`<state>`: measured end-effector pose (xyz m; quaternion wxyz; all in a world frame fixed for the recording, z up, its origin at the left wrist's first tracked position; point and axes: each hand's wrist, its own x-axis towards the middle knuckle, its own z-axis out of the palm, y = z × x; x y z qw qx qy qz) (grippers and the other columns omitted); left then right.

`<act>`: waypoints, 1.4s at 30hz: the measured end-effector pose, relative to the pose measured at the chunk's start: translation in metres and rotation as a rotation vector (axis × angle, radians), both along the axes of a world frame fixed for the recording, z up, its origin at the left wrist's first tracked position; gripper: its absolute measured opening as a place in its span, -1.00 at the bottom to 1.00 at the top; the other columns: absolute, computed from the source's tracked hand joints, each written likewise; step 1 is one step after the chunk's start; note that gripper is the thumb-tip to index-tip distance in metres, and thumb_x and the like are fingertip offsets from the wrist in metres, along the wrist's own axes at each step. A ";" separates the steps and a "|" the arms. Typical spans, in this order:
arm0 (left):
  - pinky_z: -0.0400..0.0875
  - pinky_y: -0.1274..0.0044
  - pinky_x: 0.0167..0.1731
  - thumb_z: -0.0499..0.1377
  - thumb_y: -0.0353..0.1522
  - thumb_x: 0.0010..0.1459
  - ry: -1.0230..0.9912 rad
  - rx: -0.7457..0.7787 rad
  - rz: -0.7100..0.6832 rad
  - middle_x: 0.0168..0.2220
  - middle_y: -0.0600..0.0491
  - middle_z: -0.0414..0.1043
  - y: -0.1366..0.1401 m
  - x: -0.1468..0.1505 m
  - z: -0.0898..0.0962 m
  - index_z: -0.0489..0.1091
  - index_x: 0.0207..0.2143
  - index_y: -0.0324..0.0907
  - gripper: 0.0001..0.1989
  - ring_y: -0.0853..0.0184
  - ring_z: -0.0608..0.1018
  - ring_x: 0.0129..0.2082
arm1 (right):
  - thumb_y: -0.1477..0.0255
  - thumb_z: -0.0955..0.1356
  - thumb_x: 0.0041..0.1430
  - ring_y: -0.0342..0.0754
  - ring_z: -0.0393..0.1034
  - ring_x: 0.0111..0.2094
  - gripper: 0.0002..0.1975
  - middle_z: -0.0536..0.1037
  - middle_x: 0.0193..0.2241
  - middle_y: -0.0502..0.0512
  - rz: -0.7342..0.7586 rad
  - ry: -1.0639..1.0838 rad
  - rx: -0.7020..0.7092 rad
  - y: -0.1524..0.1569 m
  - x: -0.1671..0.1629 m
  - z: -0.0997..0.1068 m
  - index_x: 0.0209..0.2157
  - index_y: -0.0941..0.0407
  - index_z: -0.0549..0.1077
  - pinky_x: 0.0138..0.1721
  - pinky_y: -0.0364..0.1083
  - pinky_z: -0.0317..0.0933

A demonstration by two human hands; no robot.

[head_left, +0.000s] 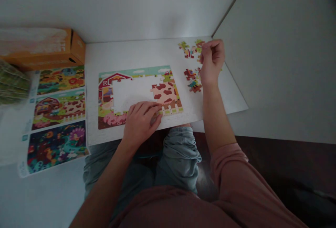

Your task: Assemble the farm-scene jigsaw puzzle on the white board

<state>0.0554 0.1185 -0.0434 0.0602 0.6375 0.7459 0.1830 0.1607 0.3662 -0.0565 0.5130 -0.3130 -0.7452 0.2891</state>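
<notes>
A farm jigsaw puzzle lies flat on the white tabletop, its border joined around a white gap in the middle. A brown-spotted cow section fills the right part inside the border. Across the puzzle's lower edge rests my left hand, fingers stretched out and covering some of the border. My right hand is over the loose puzzle pieces at the right, its fingers curled in a pinch; whatever is between them is hidden. More loose pieces lie farther back, partly behind that hand.
At the left lies a sheet with three printed pictures, the middle one matching the farm scene. Behind it is an orange box, with a green wrapped bundle at the far left. White walls border the table's back and right.
</notes>
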 end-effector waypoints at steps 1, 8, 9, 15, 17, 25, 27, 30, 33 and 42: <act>0.06 0.30 -0.15 -0.09 -0.36 0.00 -0.001 0.008 0.001 -0.16 0.12 0.16 0.000 0.000 0.000 0.12 -0.17 0.05 -0.71 0.27 0.19 -0.13 | 0.12 0.01 0.01 -0.08 0.15 -0.40 -0.66 0.25 -0.46 0.05 0.004 -0.021 0.012 0.004 0.006 0.002 -0.39 0.06 0.16 -0.43 -0.04 0.03; 0.11 0.32 -0.21 -0.09 -0.33 -0.01 0.015 0.002 0.036 -0.26 0.05 0.22 -0.003 -0.003 -0.003 0.20 -0.27 -0.02 -0.79 0.25 0.25 -0.22 | 0.19 0.14 -0.04 -0.12 0.13 -0.47 -0.75 0.30 -0.47 0.02 0.006 -0.338 0.014 0.025 0.045 -0.001 -0.40 0.05 0.24 -0.44 -0.07 0.00; 0.12 0.32 -0.22 -0.09 -0.33 -0.01 0.018 0.001 0.041 -0.27 0.05 0.22 -0.003 -0.003 -0.004 0.20 -0.28 -0.03 -0.79 0.25 0.26 -0.23 | 0.19 0.14 -0.04 -0.11 0.13 -0.46 -0.74 0.31 -0.46 0.03 -0.006 -0.359 -0.010 0.027 0.049 -0.004 -0.39 0.05 0.24 -0.44 -0.07 0.01; 0.16 0.38 -0.25 -0.10 -0.33 -0.01 0.020 -0.043 0.022 -0.30 0.06 0.24 -0.001 -0.002 -0.005 0.23 -0.33 -0.03 -0.82 0.29 0.30 -0.26 | 0.18 0.08 -0.01 -0.09 0.16 -0.43 -0.66 0.32 -0.44 0.05 -0.106 -0.413 -0.022 0.035 0.058 -0.023 -0.34 0.09 0.26 -0.43 -0.07 0.04; 0.17 0.39 -0.26 -0.09 -0.34 -0.02 0.018 -0.043 0.019 -0.30 0.06 0.25 -0.001 -0.002 -0.005 0.24 -0.34 -0.03 -0.82 0.30 0.31 -0.27 | 0.18 0.10 -0.03 -0.08 0.16 -0.43 -0.66 0.32 -0.43 0.05 -0.071 -0.475 -0.014 0.035 0.059 -0.025 -0.33 0.10 0.26 -0.42 -0.06 0.04; 0.20 0.37 -0.30 -0.08 -0.37 -0.03 0.018 0.012 -0.006 -0.33 0.07 0.27 0.001 -0.001 -0.004 0.24 -0.34 -0.02 -0.82 0.28 0.32 -0.28 | 0.19 0.27 -0.21 0.05 0.17 -0.35 -0.54 0.23 -0.23 0.11 0.031 -0.766 -0.013 0.018 0.065 -0.011 -0.19 0.01 0.21 -0.30 0.09 -0.02; 0.20 0.37 -0.29 -0.08 -0.37 -0.02 0.017 -0.002 -0.015 -0.33 0.07 0.27 0.001 0.000 -0.003 0.23 -0.34 -0.03 -0.82 0.27 0.31 -0.28 | 0.20 0.24 -0.16 0.09 0.15 -0.31 -0.57 0.20 -0.22 0.13 -0.029 -0.791 -0.010 0.016 0.065 -0.006 -0.18 0.00 0.20 -0.28 0.13 -0.06; 0.18 0.36 -0.28 -0.09 -0.36 -0.01 0.017 -0.030 -0.008 -0.34 0.07 0.26 0.002 -0.001 -0.003 0.21 -0.34 -0.04 -0.84 0.27 0.31 -0.29 | 0.21 0.16 -0.07 0.13 0.09 -0.23 -0.61 0.17 -0.20 0.17 -0.148 -0.790 -0.003 0.021 0.064 -0.006 -0.15 0.00 0.16 -0.27 0.15 -0.09; 0.18 0.36 -0.29 -0.09 -0.36 -0.01 0.015 -0.032 -0.004 -0.35 0.07 0.25 0.003 -0.001 -0.004 0.20 -0.36 -0.05 -0.85 0.27 0.31 -0.29 | 0.20 0.12 -0.04 0.16 0.00 -0.16 -0.61 0.13 -0.17 0.17 -0.260 -0.771 0.017 0.030 0.059 -0.015 -0.13 -0.01 0.14 -0.26 0.17 -0.12; 0.19 0.39 -0.29 -0.09 -0.37 -0.02 0.027 -0.011 -0.009 -0.35 0.07 0.27 0.001 0.002 -0.002 0.21 -0.34 -0.04 -0.83 0.28 0.31 -0.30 | 0.17 0.14 -0.08 0.17 -0.05 -0.15 -0.61 0.14 -0.19 0.21 -0.330 -0.758 -0.015 0.040 0.052 -0.023 -0.24 0.09 0.22 -0.24 0.18 -0.18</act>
